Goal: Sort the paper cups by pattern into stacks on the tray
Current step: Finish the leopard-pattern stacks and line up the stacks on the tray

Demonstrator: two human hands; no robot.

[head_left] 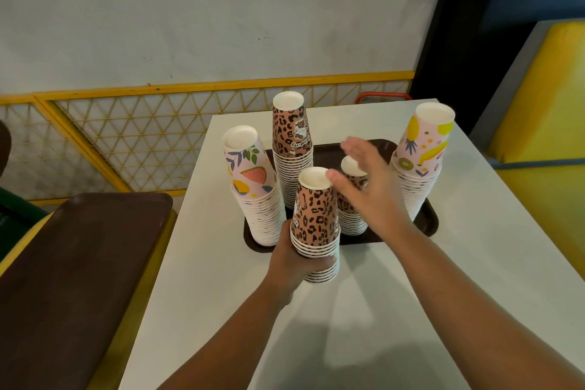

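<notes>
While the left hand point(292, 258) curls its fingers and thumb around the lower rims of a short leopard-print stack point(315, 222) of upside-down paper cups, that stack is held at the near edge of the dark brown tray point(430, 222), which lies on a white table point(364, 310). The right hand point(364, 180) hovers with straight, spread fingers and grips nothing; its thumb tip lies at the white base of the held stack's top cup, though I cannot tell whether it touches, and its palm covers part of a second, low leopard-print stack point(351, 209) standing on the tray. Behind these, a tall leopard-print stack point(291, 149) stands at the tray's far side; its top cup bears a small cartoon cat figure and a line of inverted lettering too small to read surely. At the tray's left stands a pink fruit-and-leaf stack point(258, 196), and at its right a pink stack with yellow fruit and kiwi slices point(419, 161). That makes 5 stacks in view, all bottoms up. Left of the table sits another brown tray point(79, 263).
</notes>
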